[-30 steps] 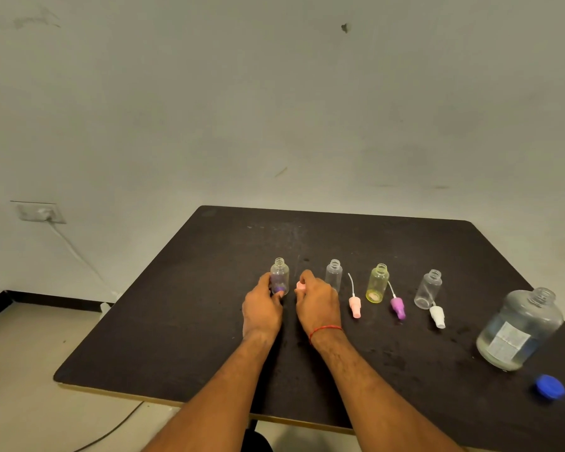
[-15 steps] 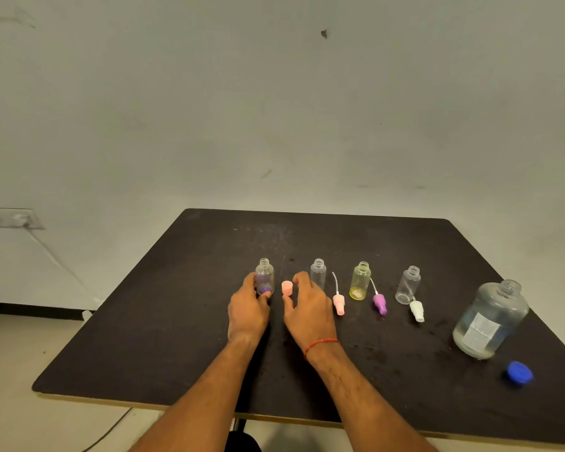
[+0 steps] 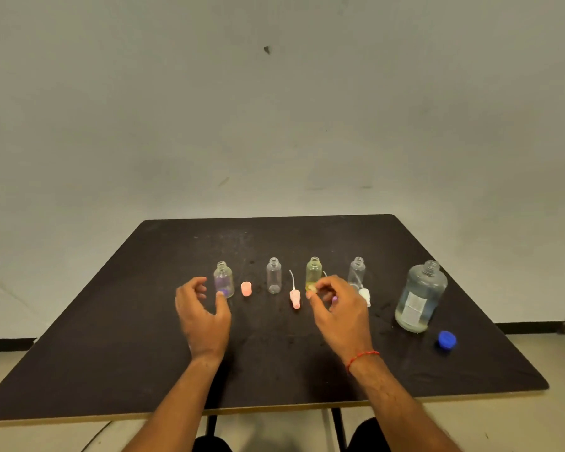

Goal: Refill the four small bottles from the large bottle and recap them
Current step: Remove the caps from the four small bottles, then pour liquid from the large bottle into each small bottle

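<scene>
Head view: clear cylindrical small bottles [image 3: 273, 277]; left hand [image 3: 203, 313] loose, empty; right hand [image 3: 341, 313] unclear

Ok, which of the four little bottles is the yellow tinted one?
The yellow bottle, third from the left in the row, just beyond the right hand. The other three show no yellow tint.

Left hand [image 3: 203, 316] loosely curled, right hand [image 3: 340, 313] fingers bent (grip unclear), forearms extended

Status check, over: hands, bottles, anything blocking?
Left hand open beside purple-tinted bottle. Right hand curled over purple cap, grip unclear. Four small bottles uncapped, large bottle untouched. White cap lies between them.
</scene>
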`<move>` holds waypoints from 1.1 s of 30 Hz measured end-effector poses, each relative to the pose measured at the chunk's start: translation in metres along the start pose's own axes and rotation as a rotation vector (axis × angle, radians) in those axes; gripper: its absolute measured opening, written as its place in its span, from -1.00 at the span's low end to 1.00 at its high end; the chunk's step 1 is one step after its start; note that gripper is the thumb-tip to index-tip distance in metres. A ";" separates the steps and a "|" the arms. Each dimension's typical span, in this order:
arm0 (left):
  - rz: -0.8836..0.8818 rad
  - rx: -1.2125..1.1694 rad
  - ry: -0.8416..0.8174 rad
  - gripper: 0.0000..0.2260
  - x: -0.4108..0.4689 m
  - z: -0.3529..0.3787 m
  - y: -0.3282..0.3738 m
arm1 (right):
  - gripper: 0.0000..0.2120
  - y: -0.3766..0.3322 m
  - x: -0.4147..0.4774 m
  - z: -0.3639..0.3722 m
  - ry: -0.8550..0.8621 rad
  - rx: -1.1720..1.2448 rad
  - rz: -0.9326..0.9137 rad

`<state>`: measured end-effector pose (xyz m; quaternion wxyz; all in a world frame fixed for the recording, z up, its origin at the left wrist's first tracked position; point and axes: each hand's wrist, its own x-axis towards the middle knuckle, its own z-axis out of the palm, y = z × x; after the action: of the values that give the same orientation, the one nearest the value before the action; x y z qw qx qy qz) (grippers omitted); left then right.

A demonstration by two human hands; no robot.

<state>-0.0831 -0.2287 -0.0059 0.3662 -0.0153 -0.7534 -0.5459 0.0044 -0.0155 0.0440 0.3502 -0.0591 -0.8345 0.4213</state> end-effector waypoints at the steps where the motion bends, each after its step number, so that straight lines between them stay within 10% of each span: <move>1: 0.039 -0.040 -0.012 -0.72 -0.009 0.002 0.008 | -0.88 0.005 -0.001 -0.009 0.026 0.013 0.020; 15: -0.167 -0.240 -0.540 -0.84 -0.094 0.118 0.104 | -0.49 0.059 -0.010 -0.126 0.544 0.037 0.236; 25: -0.322 0.034 -0.728 -0.29 -0.081 0.193 0.101 | -0.17 0.099 0.009 -0.133 0.184 0.033 0.371; 33: -0.274 0.128 -0.781 -0.37 -0.068 0.217 0.109 | -0.19 0.108 0.019 -0.129 0.095 0.038 0.333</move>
<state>-0.1030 0.0217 0.0147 -0.0229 -0.0980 -0.8630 -0.4951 0.0507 0.1467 0.0252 0.3157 -0.2095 -0.7876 0.4859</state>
